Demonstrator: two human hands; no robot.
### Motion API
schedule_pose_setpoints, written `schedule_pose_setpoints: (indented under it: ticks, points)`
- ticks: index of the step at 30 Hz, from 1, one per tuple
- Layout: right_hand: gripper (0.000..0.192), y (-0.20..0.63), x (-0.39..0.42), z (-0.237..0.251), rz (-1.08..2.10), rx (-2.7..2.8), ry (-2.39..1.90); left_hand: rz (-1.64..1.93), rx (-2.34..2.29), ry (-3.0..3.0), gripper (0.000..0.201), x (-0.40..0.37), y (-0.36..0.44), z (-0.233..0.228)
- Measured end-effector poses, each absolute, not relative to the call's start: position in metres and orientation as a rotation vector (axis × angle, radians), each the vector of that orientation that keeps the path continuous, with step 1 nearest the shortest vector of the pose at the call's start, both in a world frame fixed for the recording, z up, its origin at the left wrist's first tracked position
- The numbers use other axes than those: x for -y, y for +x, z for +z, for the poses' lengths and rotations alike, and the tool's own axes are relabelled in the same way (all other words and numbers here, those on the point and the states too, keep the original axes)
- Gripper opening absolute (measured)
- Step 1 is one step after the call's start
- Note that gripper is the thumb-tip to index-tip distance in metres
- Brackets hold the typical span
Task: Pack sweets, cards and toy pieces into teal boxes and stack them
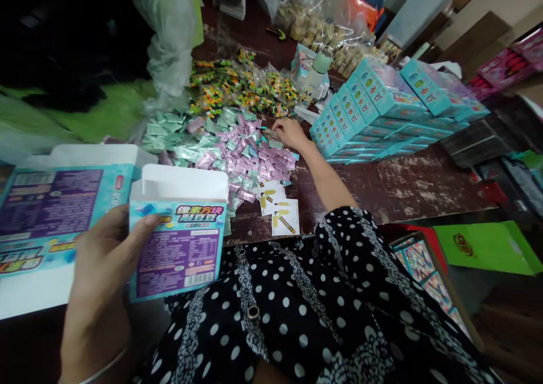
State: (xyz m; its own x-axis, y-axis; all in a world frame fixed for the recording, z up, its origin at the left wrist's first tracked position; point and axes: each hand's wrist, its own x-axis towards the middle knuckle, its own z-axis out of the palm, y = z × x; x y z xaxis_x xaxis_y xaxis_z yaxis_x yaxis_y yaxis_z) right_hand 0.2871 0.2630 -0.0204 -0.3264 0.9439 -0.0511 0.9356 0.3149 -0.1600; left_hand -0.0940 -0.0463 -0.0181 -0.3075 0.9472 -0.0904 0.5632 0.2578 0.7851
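Observation:
My left hand (106,259) is closed around a small teal and purple box (178,242), its thumb pressed on the printed face. The box's white top flaps stand up. Behind that hand lies a flattened carton (55,214) with similar print; whether the fingers also grip it is hidden. My right hand (291,133) reaches down at the right edge of a pile of small pink and green sachets (237,152). Its fingertips point at the pile, and what they may hold is too small to make out. Two printed cards (285,217) lie just below the sachets.
Finished-looking teal boxes (365,112) are stacked right of my right hand. Bagged orange and green pieces (241,90) lie behind the sachets, near a pale bottle (316,76). A carton of packets (428,276) sits low at the right, beside a green flap (487,248).

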Motion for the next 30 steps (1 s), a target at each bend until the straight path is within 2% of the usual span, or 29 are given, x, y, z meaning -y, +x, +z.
schedule_pose_setpoints:
  ticks: [4, 8, 14, 16, 19, 21, 23, 26, 30]
  points:
    - [0.049, 0.243, -0.303, -0.031, 0.222, 2.602, -1.873, 0.954, -1.944, 1.259, 0.051, 0.044, -0.088, -0.01]
    - [0.044, 0.22, -0.316, -0.03, 0.218, 2.724, -1.879, 0.967, -1.953, 1.154, 0.055, 0.049, -0.094, -0.013]
    - [0.049, 0.234, -0.312, 0.005, 0.09, 2.835, -1.896, 1.011, -1.943, 1.051, 0.064, 0.048, -0.098, -0.015]
    - [0.045, 0.244, -0.31, 0.019, 0.064, 2.848, -1.913, 1.013, -1.901, 1.068, 0.064, 0.045, -0.097, -0.017]
    - [0.037, 0.252, -0.312, 0.036, 0.355, 2.772, -1.962, 1.012, -1.866, 1.106, 0.061, 0.041, -0.094, -0.019]
    - [0.038, 0.248, -0.317, 0.039, 0.661, 2.598, -1.965, 1.041, -1.853, 1.112, 0.06, 0.041, -0.093, -0.02]
    - [0.042, 0.235, -0.325, 0.035, 0.804, 2.425, -1.937, 1.069, -1.859, 1.116, 0.06, 0.043, -0.093, -0.019]
    - [0.04, 0.205, -0.34, 0.021, 0.628, 2.338, -1.91, 1.084, -1.87, 1.114, 0.057, 0.049, -0.095, -0.016]
    - [0.063, 0.165, -0.35, 0.004, 0.18, 2.414, -1.987, 1.149, -1.871, 1.075, 0.049, 0.058, -0.1, -0.006]
